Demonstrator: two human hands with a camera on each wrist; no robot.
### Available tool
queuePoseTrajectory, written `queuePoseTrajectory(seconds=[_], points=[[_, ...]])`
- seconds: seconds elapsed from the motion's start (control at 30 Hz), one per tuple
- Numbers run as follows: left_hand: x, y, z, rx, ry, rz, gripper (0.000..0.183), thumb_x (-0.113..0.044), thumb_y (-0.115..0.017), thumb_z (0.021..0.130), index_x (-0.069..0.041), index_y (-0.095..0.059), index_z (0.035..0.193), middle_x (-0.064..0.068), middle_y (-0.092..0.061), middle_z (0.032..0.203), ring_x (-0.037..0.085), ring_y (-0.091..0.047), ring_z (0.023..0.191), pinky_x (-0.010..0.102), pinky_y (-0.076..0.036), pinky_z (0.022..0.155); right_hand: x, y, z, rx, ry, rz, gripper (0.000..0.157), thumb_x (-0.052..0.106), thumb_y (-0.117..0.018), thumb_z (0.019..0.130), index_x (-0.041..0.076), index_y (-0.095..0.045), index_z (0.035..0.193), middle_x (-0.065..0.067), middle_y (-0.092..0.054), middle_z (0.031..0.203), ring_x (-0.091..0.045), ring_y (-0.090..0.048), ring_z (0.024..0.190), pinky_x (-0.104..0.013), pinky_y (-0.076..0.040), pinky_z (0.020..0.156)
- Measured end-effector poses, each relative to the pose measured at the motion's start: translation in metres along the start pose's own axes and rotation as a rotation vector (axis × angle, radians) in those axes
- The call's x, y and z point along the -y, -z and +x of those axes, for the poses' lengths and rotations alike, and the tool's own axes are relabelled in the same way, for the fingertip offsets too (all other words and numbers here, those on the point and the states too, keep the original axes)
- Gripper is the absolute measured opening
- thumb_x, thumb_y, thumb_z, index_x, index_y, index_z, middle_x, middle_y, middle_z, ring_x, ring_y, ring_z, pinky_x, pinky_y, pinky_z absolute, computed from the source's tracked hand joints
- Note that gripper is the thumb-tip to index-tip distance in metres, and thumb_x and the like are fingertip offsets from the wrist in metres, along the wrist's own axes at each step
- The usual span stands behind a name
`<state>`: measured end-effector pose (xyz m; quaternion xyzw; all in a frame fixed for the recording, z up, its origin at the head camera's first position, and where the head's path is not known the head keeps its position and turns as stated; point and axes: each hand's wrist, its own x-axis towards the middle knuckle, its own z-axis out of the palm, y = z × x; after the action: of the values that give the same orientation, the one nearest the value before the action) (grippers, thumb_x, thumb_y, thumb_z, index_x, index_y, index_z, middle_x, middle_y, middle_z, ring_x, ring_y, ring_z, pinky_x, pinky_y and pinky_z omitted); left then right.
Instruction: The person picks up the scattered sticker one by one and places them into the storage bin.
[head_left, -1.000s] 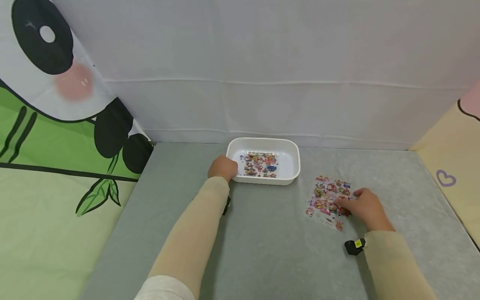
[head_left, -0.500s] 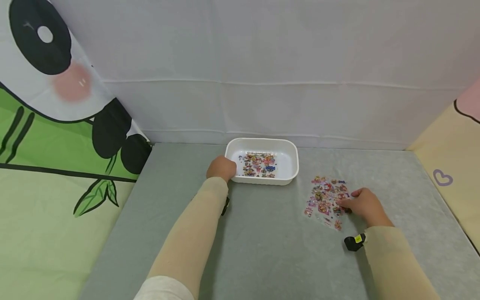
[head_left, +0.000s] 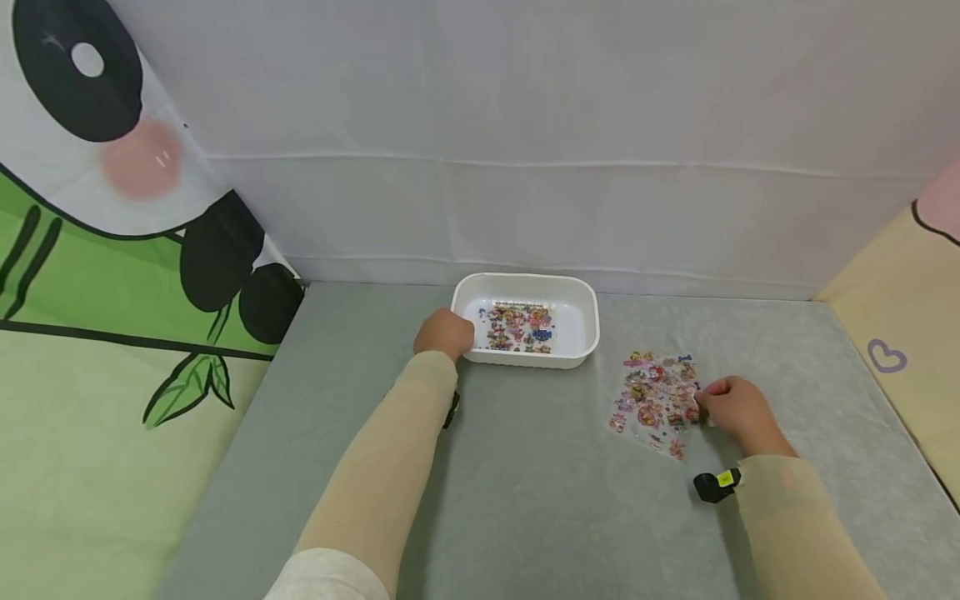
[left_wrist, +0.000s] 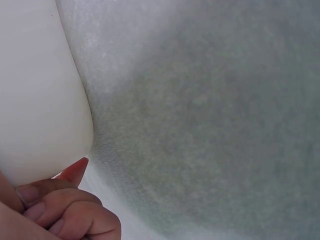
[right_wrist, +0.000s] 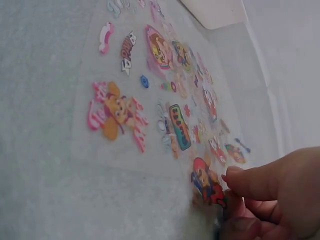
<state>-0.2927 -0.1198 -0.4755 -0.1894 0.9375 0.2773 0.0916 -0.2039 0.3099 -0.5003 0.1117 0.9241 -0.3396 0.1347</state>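
Observation:
A clear sheet of colourful cartoon stickers (head_left: 648,400) lies on the grey table. My right hand (head_left: 738,410) pinches the sheet's right edge between thumb and fingers. In the right wrist view, a puppy sticker (right_wrist: 204,182) sits right at the fingertips, and this edge bends up a little. My left hand (head_left: 444,335) grips the left end of a white plastic tray (head_left: 525,362), its fingers curled against the outer wall, as the left wrist view shows. Inside the tray lies more sticker material (head_left: 517,327), printed with similar small figures.
The grey tabletop (head_left: 540,483) spreads in front of the tray and around the sheet. A white cloth backdrop (head_left: 525,167) rises right behind the tray. Printed cartoon cloths stand on the left (head_left: 82,275) and on the right (head_left: 915,350).
My right hand has slid slightly right, from over the sticker sheet to its right edge, so more of the sheet shows. My left hand keeps its hold on the tray.

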Motion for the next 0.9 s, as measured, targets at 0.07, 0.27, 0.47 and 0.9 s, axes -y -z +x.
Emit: queuePoseTrajectory(seconds=[0.07, 0.27, 0.47, 0.9], points=[[-0.001, 0.000, 0.000, 0.001, 0.001, 0.001, 0.030, -0.017, -0.049, 0.097, 0.002, -0.071, 0.105, 0.014, -0.070, 0.098, 0.027, -0.060, 0.078, 0.039, -0.048, 0.062, -0.002, 0.000, 0.000, -0.002, 0.003, 0.028, 0.031, 0.021, -0.058, 0.102, -0.009, -0.059, 0.110, -0.022, -0.065, 0.097, -0.033, -0.057, 0.087, -0.038, -0.043, 0.068], [-0.001, 0.000, 0.003, 0.006, 0.009, 0.004, 0.030, -0.018, -0.050, 0.097, 0.002, -0.072, 0.105, 0.014, -0.071, 0.098, 0.027, -0.060, 0.077, 0.038, -0.048, 0.061, -0.004, -0.001, 0.001, -0.040, 0.009, 0.107, 0.044, 0.025, -0.053, 0.106, -0.009, -0.058, 0.132, -0.026, -0.065, 0.114, -0.034, -0.059, 0.100, -0.038, -0.046, 0.074], [0.000, 0.000, 0.002, 0.006, 0.010, 0.005, 0.030, -0.018, -0.050, 0.098, 0.002, -0.072, 0.106, 0.014, -0.071, 0.099, 0.027, -0.061, 0.079, 0.038, -0.048, 0.062, 0.002, 0.000, -0.002, -0.085, -0.042, 0.231, 0.044, 0.029, -0.049, 0.109, -0.007, -0.059, 0.133, -0.015, -0.066, 0.109, -0.023, -0.057, 0.092, -0.032, -0.048, 0.069], [-0.001, 0.001, 0.001, 0.000, 0.007, 0.014, 0.030, -0.017, -0.049, 0.097, 0.002, -0.072, 0.105, 0.014, -0.071, 0.099, 0.027, -0.061, 0.079, 0.039, -0.050, 0.064, 0.018, 0.001, 0.001, -0.099, -0.005, 0.427, 0.039, 0.027, -0.049, 0.109, -0.006, -0.056, 0.128, 0.001, -0.059, 0.086, -0.011, -0.054, 0.074, -0.029, -0.050, 0.065]])
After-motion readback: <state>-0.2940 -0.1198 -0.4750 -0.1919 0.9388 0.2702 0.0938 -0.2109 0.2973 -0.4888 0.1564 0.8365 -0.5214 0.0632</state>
